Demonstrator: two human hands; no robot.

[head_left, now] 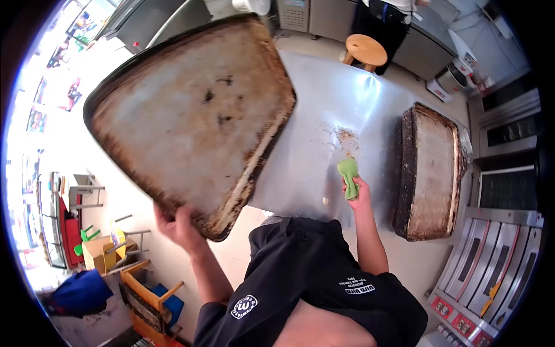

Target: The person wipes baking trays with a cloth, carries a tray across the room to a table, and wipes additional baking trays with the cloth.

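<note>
My left hand (182,230) grips the near corner of a large baking tray (191,110), which is tilted up at the left. Brown, burnt-looking stains run round the tray's rim, and a few dark spots mark its middle. In my right hand (359,194) is a bunched green cloth (348,178), held over the metal table (312,144). Just beyond the cloth lies a scatter of brown crumbs (346,137) on the tabletop. The fingers of my left hand are partly hidden behind the tray.
A stack of stained baking trays (432,173) sits at the table's right end. Beyond the table are a wooden stool (366,51) and a standing person (384,29). An oven (483,277) stands at the lower right, a wooden chair (149,301) at the lower left.
</note>
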